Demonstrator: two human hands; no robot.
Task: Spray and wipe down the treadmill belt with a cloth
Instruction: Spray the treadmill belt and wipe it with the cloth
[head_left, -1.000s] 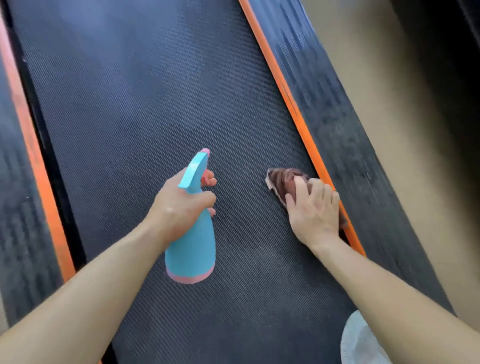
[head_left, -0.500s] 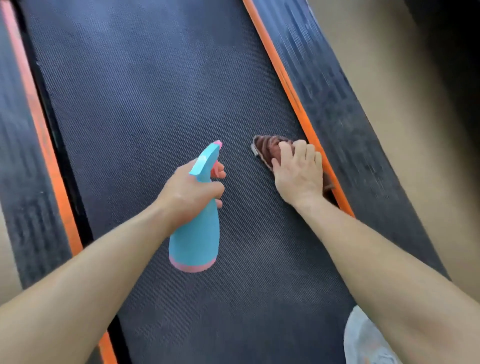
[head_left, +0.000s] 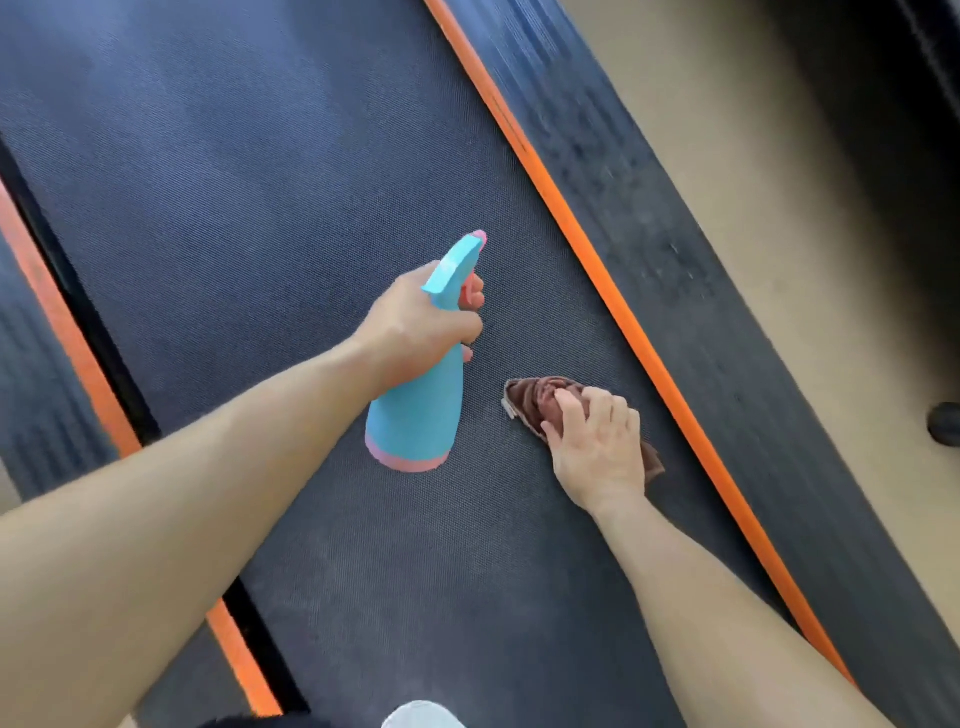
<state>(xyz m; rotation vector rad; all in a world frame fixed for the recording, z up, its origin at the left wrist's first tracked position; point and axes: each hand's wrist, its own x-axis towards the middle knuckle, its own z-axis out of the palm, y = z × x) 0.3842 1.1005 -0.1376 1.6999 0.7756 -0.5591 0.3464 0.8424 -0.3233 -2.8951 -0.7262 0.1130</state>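
Observation:
The dark textured treadmill belt (head_left: 260, 182) fills most of the view. My left hand (head_left: 421, 327) grips the neck of a blue spray bottle (head_left: 421, 415) with a pink base, held above the belt, its nozzle aimed up the belt and a finger on the pink trigger. My right hand (head_left: 597, 447) presses a crumpled brown cloth (head_left: 535, 397) flat onto the belt near its right side, fingers curled over the cloth. Most of the cloth is hidden under the hand.
Orange strips (head_left: 597, 260) run along both belt edges, with black ribbed side rails (head_left: 675, 234) outside them. Beige floor (head_left: 753, 130) lies to the right, with a dark round object (head_left: 945, 423) at the frame edge. A pale shape (head_left: 423, 717) shows at the bottom.
My right hand has pulled the cloth back down the belt toward me and a little away from the orange strip. The view has tilted, and the bottle stays in my left hand.

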